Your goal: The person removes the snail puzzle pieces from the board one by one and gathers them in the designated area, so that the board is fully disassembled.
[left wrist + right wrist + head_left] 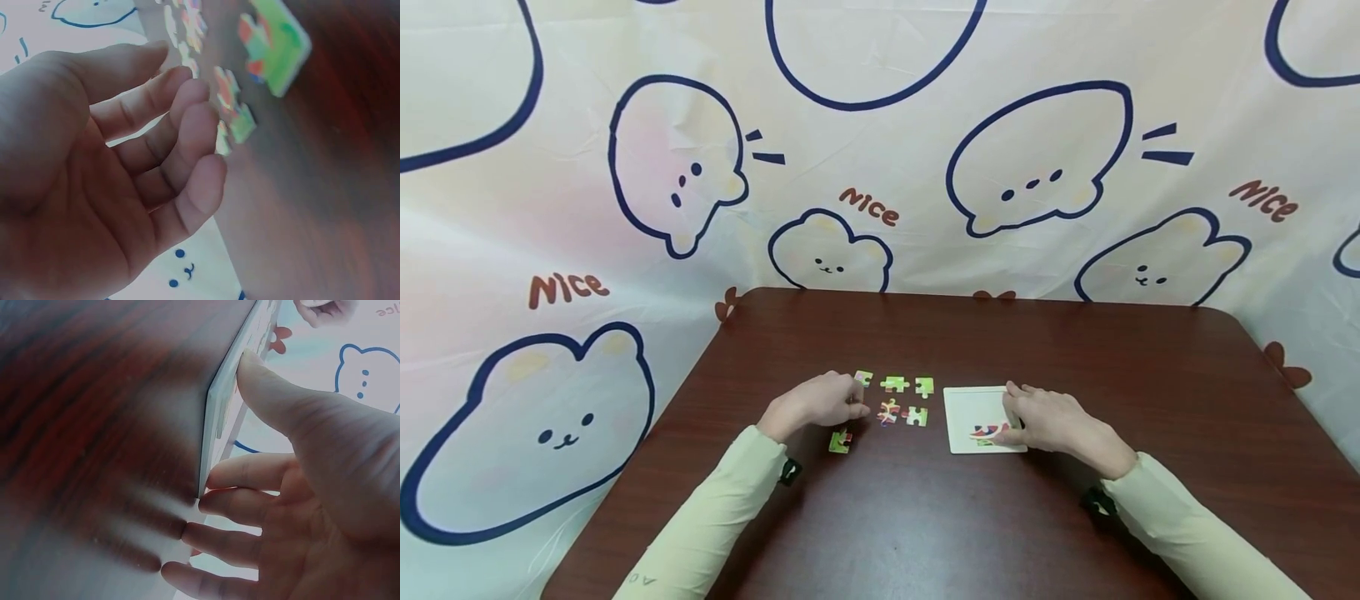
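Note:
In the head view my left hand [826, 400] hovers over the left end of a group of jigsaw pieces. Its fingers are loosely bent, and the left wrist view shows nothing between them. A green piece [840, 442] lies just below that hand, and another [863, 378] is partly covered by its fingers. My right hand [1052, 421] rests at the right edge of a white puzzle tray [966, 408], its thumb on the tray's edge and its straight fingers by the corner and on the table. Joined colourful pieces [988, 433] lie in the tray's lower part, partly hidden by the thumb.
Between hand and tray lie more loose pieces: two green ones [895, 384] [924, 387] in the upper row, a multicoloured one [889, 412] and a green-and-white one [915, 417] below. The dark wooden table [880, 517] ends at a printed cloth backdrop [917, 167].

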Available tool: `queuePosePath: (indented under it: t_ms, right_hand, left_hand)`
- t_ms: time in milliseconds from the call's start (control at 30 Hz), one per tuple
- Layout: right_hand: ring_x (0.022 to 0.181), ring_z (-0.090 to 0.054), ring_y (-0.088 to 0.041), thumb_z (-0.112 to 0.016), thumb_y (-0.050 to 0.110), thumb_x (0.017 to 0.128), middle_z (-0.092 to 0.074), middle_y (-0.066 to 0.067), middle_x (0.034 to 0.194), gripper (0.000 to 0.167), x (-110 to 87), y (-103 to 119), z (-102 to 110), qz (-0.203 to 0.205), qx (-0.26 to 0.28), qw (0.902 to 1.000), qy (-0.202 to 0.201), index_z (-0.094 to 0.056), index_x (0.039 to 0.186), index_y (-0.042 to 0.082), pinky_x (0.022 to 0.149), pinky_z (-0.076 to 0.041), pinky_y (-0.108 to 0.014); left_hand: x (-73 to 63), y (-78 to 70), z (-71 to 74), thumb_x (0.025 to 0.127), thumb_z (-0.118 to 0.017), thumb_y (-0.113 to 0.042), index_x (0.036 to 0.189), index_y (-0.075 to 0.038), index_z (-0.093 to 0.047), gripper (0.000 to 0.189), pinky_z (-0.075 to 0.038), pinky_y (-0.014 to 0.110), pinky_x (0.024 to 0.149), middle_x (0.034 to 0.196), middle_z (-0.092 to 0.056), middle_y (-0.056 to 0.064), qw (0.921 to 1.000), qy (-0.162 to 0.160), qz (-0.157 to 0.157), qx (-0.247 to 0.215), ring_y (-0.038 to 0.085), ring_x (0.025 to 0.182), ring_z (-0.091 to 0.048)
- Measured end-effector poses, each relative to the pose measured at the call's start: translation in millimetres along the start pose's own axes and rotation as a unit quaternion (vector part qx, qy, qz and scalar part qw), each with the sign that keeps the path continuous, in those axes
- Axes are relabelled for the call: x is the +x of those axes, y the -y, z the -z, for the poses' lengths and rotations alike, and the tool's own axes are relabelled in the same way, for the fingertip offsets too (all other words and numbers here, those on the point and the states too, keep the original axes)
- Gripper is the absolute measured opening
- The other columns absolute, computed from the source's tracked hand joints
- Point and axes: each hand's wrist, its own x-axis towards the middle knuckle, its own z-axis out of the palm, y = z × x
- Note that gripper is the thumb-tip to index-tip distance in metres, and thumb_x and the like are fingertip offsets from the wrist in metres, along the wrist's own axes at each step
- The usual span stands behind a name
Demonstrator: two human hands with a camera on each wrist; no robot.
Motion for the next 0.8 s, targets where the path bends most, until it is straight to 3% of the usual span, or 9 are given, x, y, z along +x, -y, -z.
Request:
queuePosePath:
  t_ms: [133, 433, 600, 800]
  right_hand:
    - [0.124, -0.055, -0.044, -0.073, 0.053, 0.081, -0.047, -0.026, 0.146, 0.045, -0.8, 1, 0, 0.000, 0.002, 1.0000, 0.000, -0.062, 0.096, 0.013, 0.054, -0.039, -0.032]
    - [0.124, -0.055, -0.044, -0.073, 0.054, 0.081, -0.048, -0.025, 0.145, 0.045, -1.6, 0, -2, -0.002, 0.002, 1.0000, -0.008, -0.063, 0.096, 0.013, 0.056, -0.041, -0.033]
    - [0.119, -0.058, -0.043, -0.073, 0.055, 0.081, -0.048, -0.025, 0.145, 0.044, -2.2, 0, -5, -0.002, 0.006, 1.0000, -0.006, -0.062, 0.092, 0.014, 0.050, -0.037, -0.030]
    - [0.119, -0.059, -0.041, -0.072, 0.056, 0.081, -0.049, -0.024, 0.145, 0.050, -0.9, 0, -4, -0.002, -0.002, 1.0000, -0.006, -0.064, 0.102, 0.011, 0.051, -0.036, -0.030]
  left_hand:
    - [3.0, -8.7, 1.8, 0.097, -0.062, -0.029, 0.081, -0.013, -0.066, 0.023, -0.035, 0.025, 0.053, 0.061, -0.049, -0.006, 0.9994, -0.018, -0.030, -0.009, 0.009, 0.053, -0.044]
    - [16.2, -38.8, 2.1, 0.098, -0.061, -0.029, 0.088, -0.009, -0.070, 0.024, -0.035, 0.025, 0.052, 0.062, -0.048, -0.006, 0.9970, -0.023, -0.071, -0.022, 0.008, 0.052, -0.043]
    - [30.1, -61.9, -4.4, 0.098, -0.060, -0.033, 0.094, -0.012, -0.071, 0.025, -0.040, 0.024, 0.054, 0.065, -0.056, -0.006, 0.9955, -0.020, -0.091, -0.017, 0.008, 0.055, -0.050]
    - [45.0, -84.1, -15.4, 0.097, -0.061, -0.034, 0.101, -0.018, -0.071, 0.019, -0.041, 0.022, 0.057, 0.070, -0.060, -0.008, 0.9940, -0.026, -0.106, -0.001, 0.007, 0.058, -0.051]
